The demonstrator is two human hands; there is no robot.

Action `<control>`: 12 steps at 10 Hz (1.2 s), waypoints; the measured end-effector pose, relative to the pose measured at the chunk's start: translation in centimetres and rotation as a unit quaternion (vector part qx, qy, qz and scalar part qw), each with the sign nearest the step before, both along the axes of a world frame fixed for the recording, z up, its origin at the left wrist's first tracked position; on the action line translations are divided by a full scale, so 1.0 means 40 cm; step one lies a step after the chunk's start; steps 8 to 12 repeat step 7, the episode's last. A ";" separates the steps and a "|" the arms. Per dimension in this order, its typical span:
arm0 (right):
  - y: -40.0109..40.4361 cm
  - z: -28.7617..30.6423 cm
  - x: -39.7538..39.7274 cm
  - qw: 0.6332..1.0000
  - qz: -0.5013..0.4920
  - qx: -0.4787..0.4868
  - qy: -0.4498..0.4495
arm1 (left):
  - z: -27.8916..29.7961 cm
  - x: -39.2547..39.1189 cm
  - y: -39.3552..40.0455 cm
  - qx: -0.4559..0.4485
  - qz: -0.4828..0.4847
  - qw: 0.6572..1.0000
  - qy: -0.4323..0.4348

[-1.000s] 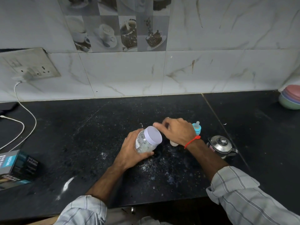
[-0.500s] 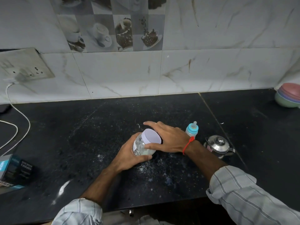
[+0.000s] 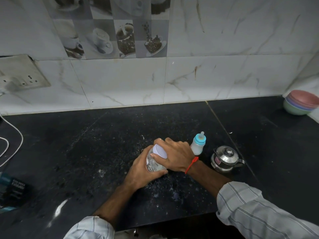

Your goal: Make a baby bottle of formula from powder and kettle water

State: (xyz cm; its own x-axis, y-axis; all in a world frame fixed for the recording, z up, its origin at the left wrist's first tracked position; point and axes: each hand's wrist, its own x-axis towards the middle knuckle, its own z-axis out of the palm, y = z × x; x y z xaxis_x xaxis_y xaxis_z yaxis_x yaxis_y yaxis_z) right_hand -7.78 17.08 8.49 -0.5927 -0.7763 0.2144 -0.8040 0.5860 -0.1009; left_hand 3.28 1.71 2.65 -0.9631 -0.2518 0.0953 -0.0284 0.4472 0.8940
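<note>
Right hand (image 3: 174, 156) newly over jar lid (image 3: 160, 151)

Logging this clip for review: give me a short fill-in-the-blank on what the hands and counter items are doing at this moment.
1. The left hand grips the body of the clear ____, tilted above the counter.
2. The right hand covers its white ____.
3. The baby bottle stands upright with a ____ collar.
4. The steel kettle stands to the ____ of the baby bottle.

Missing words: jar; lid; blue; right
</note>
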 end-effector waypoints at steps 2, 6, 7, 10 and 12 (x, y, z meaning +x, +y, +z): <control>0.002 -0.042 0.032 0.988 -0.113 -0.079 -0.073 | -0.037 -0.030 0.014 -0.068 0.095 0.992 -0.046; 0.152 -0.107 0.104 0.946 -0.236 -0.198 -0.100 | -0.080 -0.056 0.058 -0.031 0.157 0.981 -0.108; 0.184 -0.133 0.111 0.950 -0.237 -0.190 -0.068 | -0.067 -0.074 0.062 -0.043 0.140 0.982 -0.116; 0.184 -0.133 0.111 0.950 -0.237 -0.190 -0.068 | -0.067 -0.074 0.062 -0.043 0.140 0.982 -0.116; 0.184 -0.133 0.111 0.950 -0.237 -0.190 -0.068 | -0.067 -0.074 0.062 -0.043 0.140 0.982 -0.116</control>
